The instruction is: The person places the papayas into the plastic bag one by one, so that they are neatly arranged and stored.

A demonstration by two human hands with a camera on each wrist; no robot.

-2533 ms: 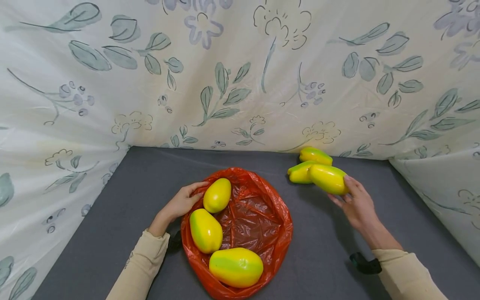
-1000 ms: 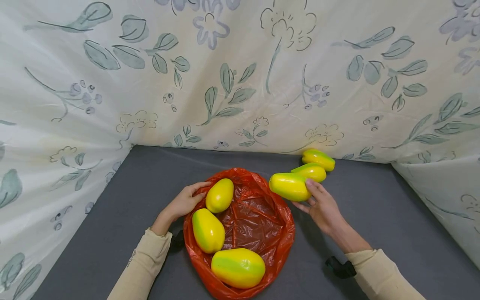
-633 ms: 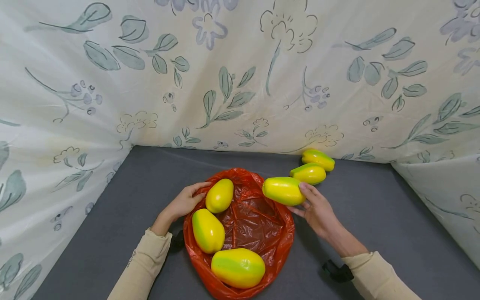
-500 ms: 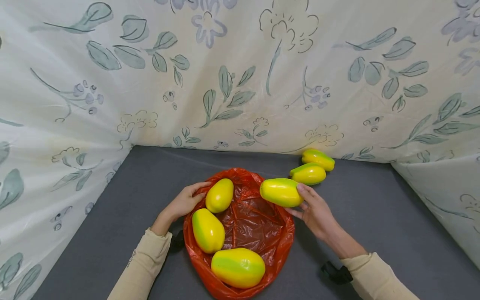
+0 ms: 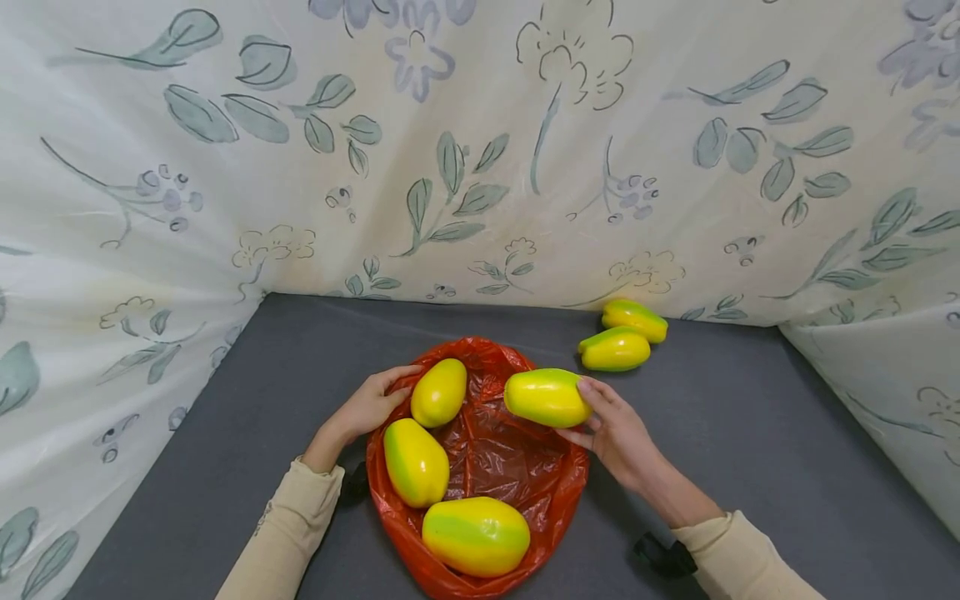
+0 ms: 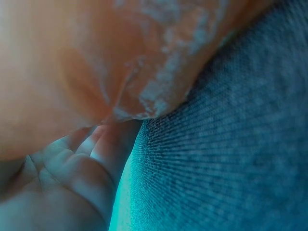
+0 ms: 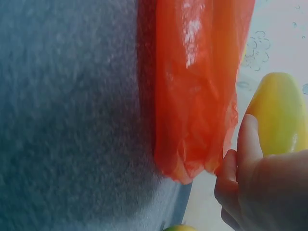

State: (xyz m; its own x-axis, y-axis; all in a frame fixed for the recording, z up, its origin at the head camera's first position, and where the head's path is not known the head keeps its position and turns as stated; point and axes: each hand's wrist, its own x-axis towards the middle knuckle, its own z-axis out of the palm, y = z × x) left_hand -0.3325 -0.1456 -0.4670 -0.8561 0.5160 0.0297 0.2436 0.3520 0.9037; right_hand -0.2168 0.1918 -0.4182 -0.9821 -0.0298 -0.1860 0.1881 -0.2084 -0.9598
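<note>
A red plastic bag [image 5: 551,517] stands wide at the mouth, with several yellow-green papayas inside along its left and front. My left hand [image 5: 367,404] holds the bag's left rim; in the left wrist view the palm [image 6: 62,192] shows beside the bag wall [image 6: 62,72], its fingertips hidden. My right hand [image 5: 618,429] grips a papaya [image 5: 546,397] by its right end, thumb on top and fingers beneath, over the bag's right back rim. In the right wrist view the gripped papaya [image 7: 279,113] shows above the bag's side [image 7: 192,96].
Two more papayas, one in front [image 5: 615,348] and one behind [image 5: 635,320], lie at the back right of the dark grey cloth [image 5: 750,417]. A floral curtain [image 5: 480,167] encloses the back and sides. Inside the bag, a front papaya [image 5: 476,536] lies crosswise.
My right hand has carried the papaya leftward from beside the other two at the back right to over the bag. The left hand stays at the rim.
</note>
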